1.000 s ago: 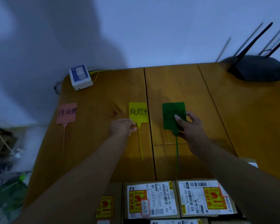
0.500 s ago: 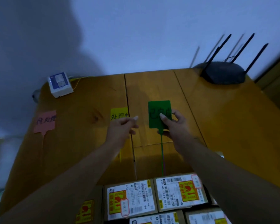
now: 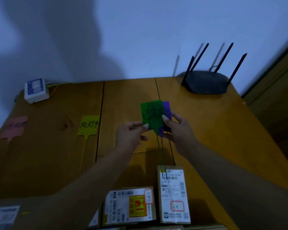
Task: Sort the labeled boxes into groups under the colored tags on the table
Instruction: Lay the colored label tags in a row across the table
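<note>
Still in tag setup, no sorting done as far as I can see. Pink tag (image 3: 14, 127) lies flat near the table's (image 3: 223, 123) left edge, yellow tag (image 3: 88, 125) flat just left of the centre seam, well apart from pink. Both hands are up over the middle of the table: right hand (image 3: 179, 128) pinches the green tag (image 3: 152, 115) with thumb on its face, and a purple tag (image 3: 166, 110) sits directly behind green, offset right, apparently in the same grip; left hand (image 3: 131, 135) has thumb and forefinger closed on green's lower left edge, looks like peeling the two apart. Both tag tails hang down, tips over the upright labeled box (image 3: 173, 195) at the near edge. Beside it a second labeled box (image 3: 130, 205) with a yellow-red sticker; more boxes partly cut off along the near edge, count unclear. Left to do: place green and purple, then move every box up under a tag. Room: right half of the table is open between the seam and the right edge, enough for two more tags; router (image 3: 206, 82) takes the far right corner, small white device (image 3: 36, 91) the far left corner. Strip between tags and boxes is bare.
</note>
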A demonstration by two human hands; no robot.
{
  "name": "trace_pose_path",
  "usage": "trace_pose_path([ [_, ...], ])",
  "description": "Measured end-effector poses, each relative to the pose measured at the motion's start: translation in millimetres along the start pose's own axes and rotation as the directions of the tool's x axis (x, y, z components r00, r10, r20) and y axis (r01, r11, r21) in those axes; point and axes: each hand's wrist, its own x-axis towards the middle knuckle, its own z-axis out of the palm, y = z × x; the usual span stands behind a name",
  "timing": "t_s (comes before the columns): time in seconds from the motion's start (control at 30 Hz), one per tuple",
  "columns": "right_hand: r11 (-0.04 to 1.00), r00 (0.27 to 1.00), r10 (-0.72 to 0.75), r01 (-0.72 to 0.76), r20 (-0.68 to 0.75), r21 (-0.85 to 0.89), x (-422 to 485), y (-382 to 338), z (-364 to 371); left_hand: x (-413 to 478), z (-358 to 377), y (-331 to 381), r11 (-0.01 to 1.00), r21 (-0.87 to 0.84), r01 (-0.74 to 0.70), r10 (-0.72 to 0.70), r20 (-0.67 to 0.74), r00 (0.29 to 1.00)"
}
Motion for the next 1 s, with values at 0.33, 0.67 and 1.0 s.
trace_pose_path([
  [0.33, 0.999, 0.995, 0.053, -0.054, -0.089, -0.008, 23.8, 0.7, -96.7, 39.2, 36.3, -23.8, 0.995, 0.076, 0.07, -0.056, -0.164, 0.985],
  [0.67, 0.995, 0.985, 0.098, -0.099, -0.143, -0.001, 37.4, 19.5, -132.9, 67.7, 51.9, -40.0, 0.915, 0.379, 0.141, -0.031, -0.282, 0.959],
  [1.0, 0.994, 0.982, 0.113, -0.111, -0.152, 0.02, 42.1, 17.4, -139.5, 51.0, 57.2, -40.0, 0.528, 0.848, -0.034, 0.271, -0.131, 0.954],
])
